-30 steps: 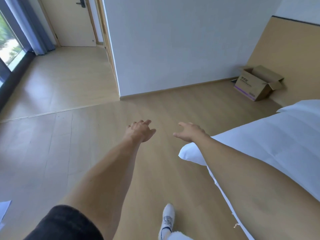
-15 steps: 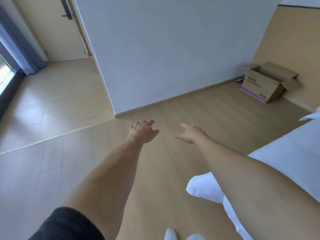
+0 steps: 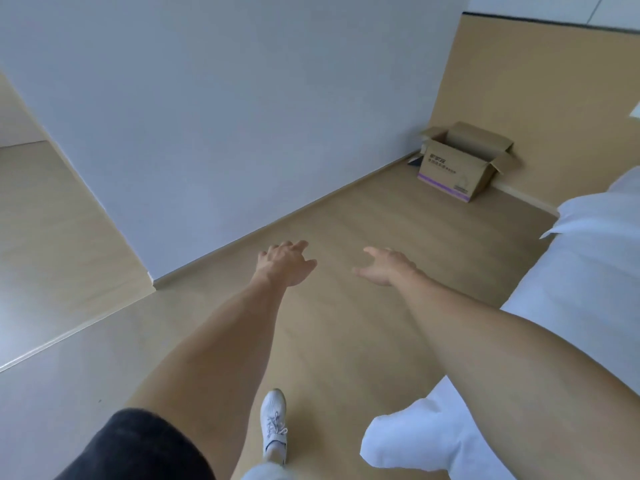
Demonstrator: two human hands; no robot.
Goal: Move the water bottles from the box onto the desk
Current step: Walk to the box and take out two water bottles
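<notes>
A brown cardboard box (image 3: 453,171) with its flaps open stands on the wooden floor in the far right corner, against the tan wall panel. Its inside is hidden from here, so no water bottles show. No desk is in view. My left hand (image 3: 285,263) and my right hand (image 3: 386,268) are stretched out in front of me above the floor, fingers relaxed and holding nothing. Both are well short of the box.
A bed with white bedding (image 3: 585,271) fills the right side, its corner (image 3: 408,441) hanging near my feet. A white wall (image 3: 225,116) runs along the left, ending at a corner (image 3: 152,282). My white shoe (image 3: 274,424) is on the floor.
The view has swung right and moved forward: the box is nearer the frame's middle and larger, and the door and window have left the frame. My hands stay outstretched and empty.
</notes>
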